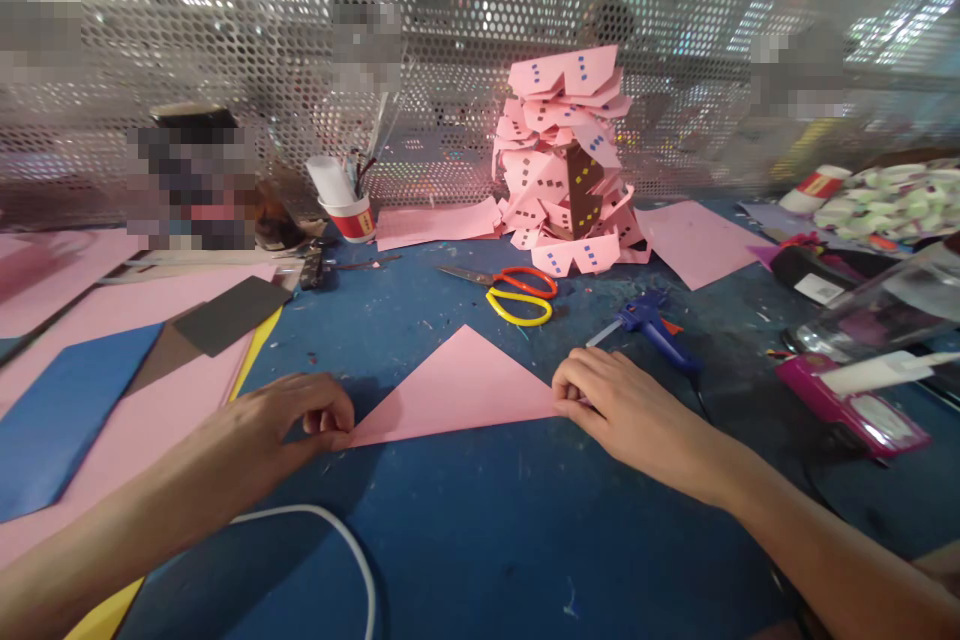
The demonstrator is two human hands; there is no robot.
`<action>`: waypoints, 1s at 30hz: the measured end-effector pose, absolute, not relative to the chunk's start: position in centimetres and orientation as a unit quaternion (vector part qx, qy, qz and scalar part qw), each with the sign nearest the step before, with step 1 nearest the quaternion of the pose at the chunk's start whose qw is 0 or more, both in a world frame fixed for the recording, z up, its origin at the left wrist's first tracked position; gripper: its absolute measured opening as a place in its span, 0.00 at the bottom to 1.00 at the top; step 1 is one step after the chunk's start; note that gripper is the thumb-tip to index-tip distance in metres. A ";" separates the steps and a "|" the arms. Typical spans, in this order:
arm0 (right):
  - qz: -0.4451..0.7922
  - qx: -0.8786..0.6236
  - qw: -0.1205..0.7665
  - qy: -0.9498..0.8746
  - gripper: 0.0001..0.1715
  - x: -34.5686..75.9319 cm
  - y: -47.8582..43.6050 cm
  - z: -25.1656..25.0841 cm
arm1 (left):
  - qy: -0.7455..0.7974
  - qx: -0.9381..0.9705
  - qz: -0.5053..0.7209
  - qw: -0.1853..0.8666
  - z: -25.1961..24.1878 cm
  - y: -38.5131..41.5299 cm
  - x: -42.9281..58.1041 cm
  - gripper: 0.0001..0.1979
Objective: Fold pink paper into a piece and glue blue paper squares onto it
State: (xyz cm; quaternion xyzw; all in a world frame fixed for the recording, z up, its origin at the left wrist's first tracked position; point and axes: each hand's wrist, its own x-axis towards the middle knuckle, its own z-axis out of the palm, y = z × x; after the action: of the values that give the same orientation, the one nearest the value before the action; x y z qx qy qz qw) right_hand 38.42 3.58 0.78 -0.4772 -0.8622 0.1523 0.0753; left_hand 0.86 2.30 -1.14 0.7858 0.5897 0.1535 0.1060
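Observation:
A pink sheet of paper, folded into a triangle, lies on the blue table with its peak pointing away from me. My left hand pinches its left corner between thumb and fingers. At the opposite corner, my right hand has its fingers closed on the paper. The folded edge runs between both hands, nearest to me. Just beyond the peak lie scissors with one red and one yellow handle loop. A blue glue gun rests past my right hand.
Behind the scissors stands a stack of folded pink paper pieces. Pink sheets and a blue card lie at left. A white cable curves in front. Paper cups, a clear container and a magenta device stand around.

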 end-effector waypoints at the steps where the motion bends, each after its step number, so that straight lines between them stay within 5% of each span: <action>1: 0.151 -0.477 0.073 -0.863 0.07 38.6 3.6 0.8 | 0.587 0.784 0.117 0.167 -1.0 2.4 0.9 0.11; 5: 0.149 -0.481 0.068 -0.861 0.08 39.2 3.9 1.0 | 0.593 0.758 0.053 0.266 0.4 2.9 0.9 0.09; 13: 0.147 -0.481 0.064 -0.862 0.08 39.3 3.7 1.2 | 0.517 0.812 0.065 0.262 0.2 2.3 1.1 0.14; 25: 0.117 -0.390 0.086 -0.909 0.20 38.3 3.1 0.8 | 0.431 0.893 0.128 -0.025 -0.2 0.2 3.0 0.13; 30: 0.081 -0.361 0.107 -0.923 0.15 37.7 2.8 0.2 | 0.384 0.909 0.116 -0.115 -0.1 -0.1 3.5 0.17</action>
State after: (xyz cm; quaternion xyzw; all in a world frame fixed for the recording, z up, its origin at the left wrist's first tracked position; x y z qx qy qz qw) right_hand 37.69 2.82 0.21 -0.3607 -0.9229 0.0813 0.1070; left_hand 3.47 -0.13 -0.11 0.9088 0.3839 0.1160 -0.1153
